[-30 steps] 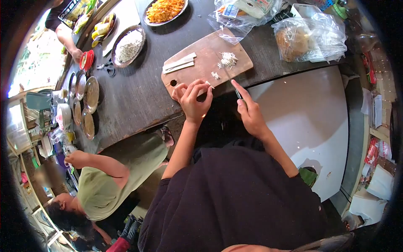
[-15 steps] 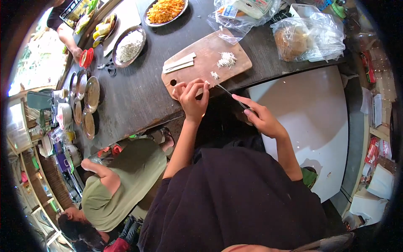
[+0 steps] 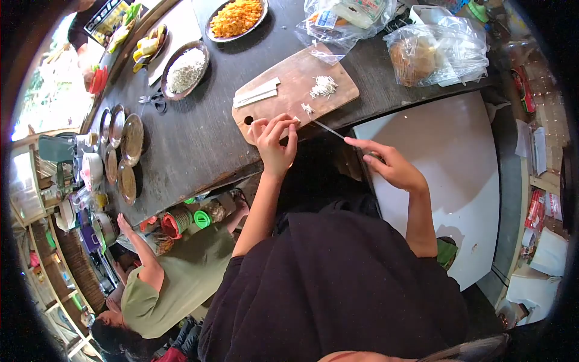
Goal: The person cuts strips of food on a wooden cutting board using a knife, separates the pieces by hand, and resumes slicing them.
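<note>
My right hand (image 3: 395, 166) is closed round the handle of a knife (image 3: 329, 129), forefinger stretched along it. The blade points up and left, its tip at the near edge of a wooden cutting board (image 3: 289, 75). My left hand (image 3: 274, 142) is closed at that edge, fingers curled, with a small white piece (image 3: 296, 120) at the fingertips. Pale flat strips (image 3: 257, 92) lie on the board's left part. A heap of thin white shreds (image 3: 324, 86) rests to the right, and a smaller bunch (image 3: 307, 108) lies close to the knife tip.
A bowl of white shreds (image 3: 186, 70), a plate of orange pieces (image 3: 235, 18) and scissors (image 3: 155, 101) stand beyond the board. Several metal plates (image 3: 132, 139) line the table's left. Plastic bags (image 3: 440, 55) lie right. A person in an olive shirt (image 3: 175, 286) is at lower left.
My right hand has drawn back slightly right with the knife. The left hand stays nearly still. The person in olive has shifted, uncovering a green-rimmed basket. The other person's hand and red item moved up-left.
</note>
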`<state>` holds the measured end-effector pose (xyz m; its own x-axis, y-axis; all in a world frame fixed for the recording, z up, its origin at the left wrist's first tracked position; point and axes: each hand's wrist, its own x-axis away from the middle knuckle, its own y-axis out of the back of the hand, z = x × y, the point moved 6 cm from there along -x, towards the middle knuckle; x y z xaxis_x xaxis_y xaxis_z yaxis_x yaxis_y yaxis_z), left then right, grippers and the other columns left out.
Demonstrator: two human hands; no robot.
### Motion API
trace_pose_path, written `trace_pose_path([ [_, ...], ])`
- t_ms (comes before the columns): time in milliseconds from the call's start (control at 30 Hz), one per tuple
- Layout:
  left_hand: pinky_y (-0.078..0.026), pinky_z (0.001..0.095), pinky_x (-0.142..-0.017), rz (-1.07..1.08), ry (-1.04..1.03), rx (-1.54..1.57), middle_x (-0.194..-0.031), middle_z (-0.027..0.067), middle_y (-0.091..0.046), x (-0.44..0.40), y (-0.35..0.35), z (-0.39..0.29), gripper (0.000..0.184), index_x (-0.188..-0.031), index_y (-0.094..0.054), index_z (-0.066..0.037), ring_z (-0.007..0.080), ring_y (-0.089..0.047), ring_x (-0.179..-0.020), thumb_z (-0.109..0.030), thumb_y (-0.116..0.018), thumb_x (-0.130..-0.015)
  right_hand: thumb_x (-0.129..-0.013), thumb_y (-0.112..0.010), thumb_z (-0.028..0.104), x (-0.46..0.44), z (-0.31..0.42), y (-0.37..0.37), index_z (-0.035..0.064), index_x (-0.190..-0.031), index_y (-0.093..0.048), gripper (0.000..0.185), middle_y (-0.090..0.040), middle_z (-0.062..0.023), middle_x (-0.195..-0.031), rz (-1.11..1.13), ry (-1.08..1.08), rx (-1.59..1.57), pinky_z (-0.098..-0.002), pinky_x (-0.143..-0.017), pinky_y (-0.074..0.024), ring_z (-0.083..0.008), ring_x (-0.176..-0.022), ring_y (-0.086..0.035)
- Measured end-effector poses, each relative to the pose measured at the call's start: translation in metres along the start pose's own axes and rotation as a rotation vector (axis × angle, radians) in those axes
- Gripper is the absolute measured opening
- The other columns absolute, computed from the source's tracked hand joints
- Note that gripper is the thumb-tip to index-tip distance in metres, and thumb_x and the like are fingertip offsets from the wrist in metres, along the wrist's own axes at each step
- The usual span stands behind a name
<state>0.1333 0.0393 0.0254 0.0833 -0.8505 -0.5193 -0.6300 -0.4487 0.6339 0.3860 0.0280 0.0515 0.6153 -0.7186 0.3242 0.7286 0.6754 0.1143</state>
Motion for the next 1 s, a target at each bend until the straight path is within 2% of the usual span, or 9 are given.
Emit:
trace_pose_path([
  [100,-0.031,0.0374,-0.092,0.0,-0.018,-0.016,-0.099,-0.0042,-0.073,-0.001,0.001,-0.001,0.006,-0.086,-0.074,-0.015,0.0234,-0.051,-0.096,-0.014,-0.069,-0.083,-0.096,-0.048,0.002,-0.001,-0.003,0.012,0.0103,-0.145,-0.051,0.049,-0.058,-0.0097,-0.142,-0.169,0.181,0.128,-0.0323,-0.106,-0.0404,-0.0207,-0.126,-0.056],
  [233,-0.031,0.0376,-0.092,0.005,-0.002,0.021,-0.1,-0.004,-0.073,0.001,0.0,0.0,0.007,-0.087,-0.074,-0.015,0.0234,-0.051,-0.096,-0.014,-0.07,-0.083,-0.097,-0.048,0.003,-0.005,0.01,-0.001,0.0107,-0.145,-0.051,0.049,-0.058,-0.0113,-0.142,-0.101,0.106,0.093,-0.0336,-0.107,-0.0395,-0.0218,-0.125,-0.057],
  [300,-0.032,0.0377,-0.092,0.006,-0.003,0.016,-0.1,-0.0035,-0.073,0.001,0.0,0.0,0.007,-0.088,-0.074,-0.014,0.0234,-0.052,-0.096,-0.014,-0.07,-0.082,-0.098,-0.049,0.006,-0.013,0.01,-0.013,0.0135,-0.146,-0.048,0.049,-0.056,-0.0131,-0.143,-0.033,0.137,0.149,-0.0379,-0.111,-0.0385,-0.0295,-0.132,-0.053],
  [467,-0.032,0.0379,-0.093,-0.007,-0.033,0.001,-0.101,-0.0031,-0.073,0.002,0.0,0.002,0.008,-0.088,-0.074,-0.014,0.0236,-0.052,-0.096,-0.014,-0.072,-0.081,-0.099,-0.049,0.007,-0.029,0.006,-0.021,0.0146,-0.146,-0.048,0.048,-0.055,-0.0139,-0.144,-0.05,0.184,0.179,-0.0382,-0.111,-0.0386,-0.0316,-0.132,-0.053],
  [567,-0.033,0.0378,-0.092,-0.005,-0.035,0.009,-0.102,-0.0031,-0.073,0.003,0.0,0.003,0.009,-0.089,-0.075,-0.015,0.0238,-0.053,-0.096,-0.015,-0.073,-0.08,-0.099,-0.049,0.008,-0.039,0.009,-0.018,0.0163,-0.145,-0.049,0.047,-0.059,-0.0174,-0.137,-0.174,0.29,0.27,-0.0402,-0.105,-0.0443,-0.0373,-0.122,-0.059],
  [633,-0.033,0.0377,-0.092,0.001,-0.041,0.019,-0.102,-0.0033,-0.073,0.003,-0.001,0.003,0.01,-0.089,-0.075,-0.015,0.024,-0.053,-0.095,-0.015,-0.074,-0.08,-0.098,-0.05,0.01,-0.044,0.008,-0.013,0.0207,-0.144,-0.05,0.048,-0.065,-0.0198,-0.123,-0.32,0.24,0.342,-0.0451,-0.093,-0.0509,-0.0427,-0.105,-0.064],
  [767,-0.035,0.0378,-0.091,0.003,-0.101,-0.034,-0.104,-0.0047,-0.072,0.003,0.001,-0.001,0.016,-0.093,-0.074,-0.017,0.0242,-0.053,-0.093,-0.014,-0.076,-0.077,-0.097,-0.05,0.008,-0.043,0.017,-0.032,0.0186,-0.143,-0.052,0.047,-0.06,-0.0179,-0.132,-0.302,0.123,0.43,-0.044,-0.097,-0.0487,-0.0408,-0.115,-0.06],
  [867,-0.036,0.0379,-0.089,-0.005,-0.148,-0.08,-0.106,-0.0057,-0.071,0.001,0.001,-0.003,0.02,-0.095,-0.073,-0.019,0.0241,-0.053,-0.092,-0.013,-0.077,-0.076,-0.097,-0.052,0.009,-0.049,0.006,-0.047,0.0225,-0.143,-0.051,0.049,-0.066,-0.0193,-0.119,-0.304,0.106,0.524,-0.0474,-0.086,-0.0506,-0.0418,-0.099,-0.064],
  [1000,-0.037,0.0373,-0.088,0.006,-0.189,-0.09,-0.107,-0.0067,-0.07,0.0,0.005,-0.002,0.022,-0.096,-0.073,-0.02,0.0233,-0.053,-0.091,-0.013,-0.077,-0.076,-0.097,-0.052,0.009,-0.059,0.005,-0.039,0.0237,-0.143,-0.051,0.049,-0.066,-0.0216,-0.117,-0.386,0.099,0.553,-0.0471,-0.084,-0.0512,-0.0415,-0.098,-0.064],
])
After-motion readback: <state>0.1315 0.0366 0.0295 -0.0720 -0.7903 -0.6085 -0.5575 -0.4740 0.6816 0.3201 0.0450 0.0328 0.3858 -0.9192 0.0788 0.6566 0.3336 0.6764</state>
